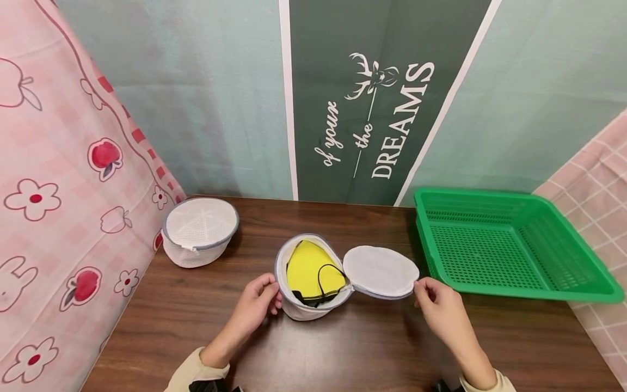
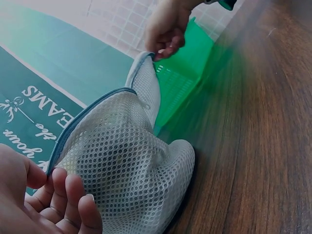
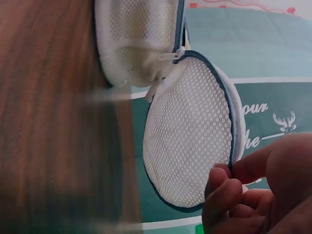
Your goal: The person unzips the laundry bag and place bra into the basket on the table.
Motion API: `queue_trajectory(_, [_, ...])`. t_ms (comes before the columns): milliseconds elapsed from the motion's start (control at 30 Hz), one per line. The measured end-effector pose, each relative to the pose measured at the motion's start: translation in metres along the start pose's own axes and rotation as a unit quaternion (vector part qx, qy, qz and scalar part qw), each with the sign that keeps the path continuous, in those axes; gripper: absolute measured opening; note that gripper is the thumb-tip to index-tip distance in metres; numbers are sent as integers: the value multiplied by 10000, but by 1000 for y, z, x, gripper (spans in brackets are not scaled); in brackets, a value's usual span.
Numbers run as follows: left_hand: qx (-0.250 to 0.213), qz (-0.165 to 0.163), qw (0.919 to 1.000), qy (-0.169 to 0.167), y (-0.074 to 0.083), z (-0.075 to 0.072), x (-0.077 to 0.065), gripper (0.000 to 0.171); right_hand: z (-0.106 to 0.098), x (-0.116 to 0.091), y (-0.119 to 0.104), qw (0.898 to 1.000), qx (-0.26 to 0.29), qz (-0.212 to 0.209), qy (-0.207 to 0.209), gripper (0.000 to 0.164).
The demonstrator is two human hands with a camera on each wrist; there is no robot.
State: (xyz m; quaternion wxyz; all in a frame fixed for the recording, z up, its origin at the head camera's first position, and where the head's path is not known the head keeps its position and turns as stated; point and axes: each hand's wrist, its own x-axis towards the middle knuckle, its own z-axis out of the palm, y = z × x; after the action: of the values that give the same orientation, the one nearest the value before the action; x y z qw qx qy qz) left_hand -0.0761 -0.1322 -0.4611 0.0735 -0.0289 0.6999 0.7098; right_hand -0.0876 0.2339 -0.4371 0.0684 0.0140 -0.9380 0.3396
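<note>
A white mesh laundry bag (image 1: 297,311) with a grey zip rim stands on the table, its round lid (image 1: 381,270) folded out to the right. Inside lies a yellow cloth item (image 1: 309,267) with black trim and a thin black cord; its exact kind is unclear. At the bag's left rim, my left hand (image 1: 258,296) pinches the edge between thumb and fingers. My right hand (image 1: 441,305) pinches the lid's outer edge, as the right wrist view also shows. The zip pull (image 3: 168,56) hangs near the joint of lid and bag.
Another white mesh bag (image 1: 201,231) stands at the back left of the brown table (image 1: 372,348). A green plastic basket (image 1: 519,294) sits at the right. Printed cloth hangs behind the table, and pink cloths hang on both sides.
</note>
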Motion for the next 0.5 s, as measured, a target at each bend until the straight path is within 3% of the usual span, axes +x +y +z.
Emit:
queue_trajectory(167, [35,-5,10000,-45,-1,1,1,15,-1,1,8,9957,-212,580,-692,30])
queue_trajectory(500, [124,57,9998,-121,-1,1,1,15,5,2,10,9823,-1127,697,-1324,26])
